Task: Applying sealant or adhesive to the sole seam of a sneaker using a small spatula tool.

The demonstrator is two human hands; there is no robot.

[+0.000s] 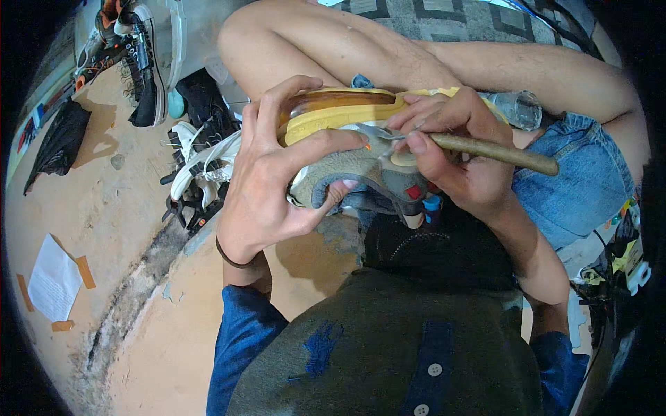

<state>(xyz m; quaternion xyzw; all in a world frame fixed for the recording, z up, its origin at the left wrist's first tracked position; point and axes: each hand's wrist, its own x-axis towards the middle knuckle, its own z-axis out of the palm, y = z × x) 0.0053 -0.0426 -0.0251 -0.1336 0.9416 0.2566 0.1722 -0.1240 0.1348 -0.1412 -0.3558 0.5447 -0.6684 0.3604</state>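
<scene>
Shoe (340, 163) ctr, sneaker (143, 97) upr L, paper (52, 281) lwr L

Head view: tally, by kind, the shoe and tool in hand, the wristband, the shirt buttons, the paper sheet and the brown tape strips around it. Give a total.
Shoe in hand: 1
Tool: 1
Wristband: 1
Shirt buttons: 2
Paper sheet: 1
Tape strips: 3
Total: 9

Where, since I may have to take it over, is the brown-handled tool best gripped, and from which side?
Probably by the free end of the brown-handled tool, coming from the person's right: that rod-shaped end sticks out rightward past the right hand, while the metal tip points left, toward the grey-and-yellow sneaker in the left hand.
</scene>
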